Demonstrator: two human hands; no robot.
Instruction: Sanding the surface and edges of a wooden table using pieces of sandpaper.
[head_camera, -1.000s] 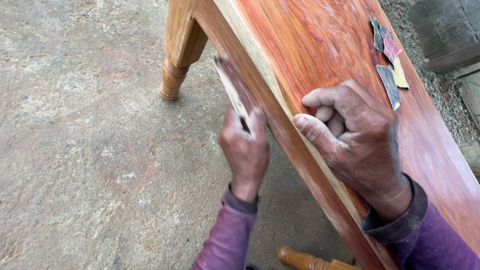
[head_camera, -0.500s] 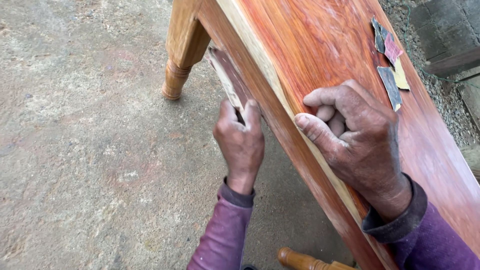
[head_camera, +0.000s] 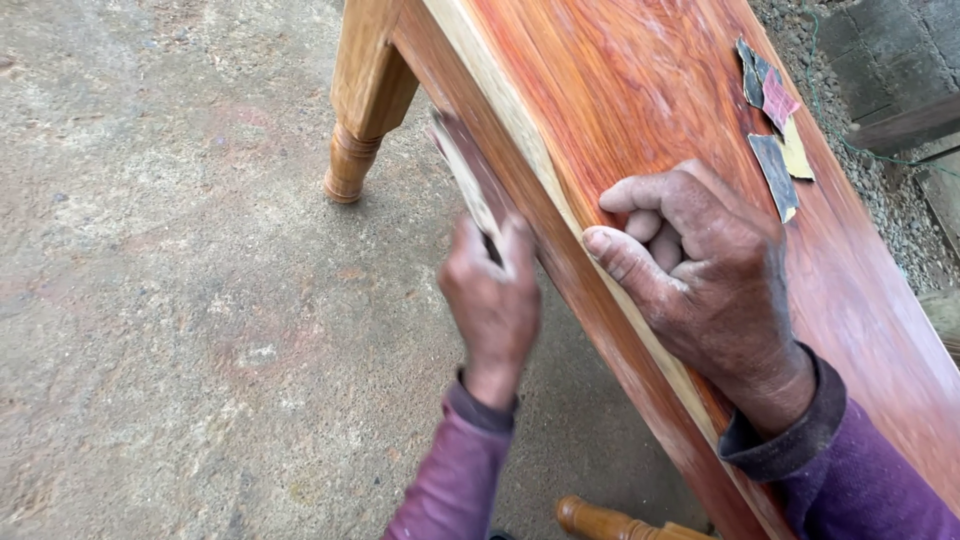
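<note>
sandpaper (head_camera: 468, 178): thin, floppy sheet, flat vs bench side rail (head_camera: 560, 270); prob. best held at near end.
l hand (head_camera: 492, 300): fingers pinch its near end.
r hand (head_camera: 700, 270): fingers curled, resting on bench top (head_camera: 640, 90), holding nothing.

So the count here: 2 hands, the left hand (head_camera: 492, 300) and the right hand (head_camera: 700, 275), 1 strip of sandpaper (head_camera: 468, 180) and 1 reddish wooden tabletop (head_camera: 620, 90). There are 2 turned wooden legs (head_camera: 350, 160) showing, plus a little pile of about 4 sandpaper scraps (head_camera: 775, 130), hard to separate exactly.
</note>
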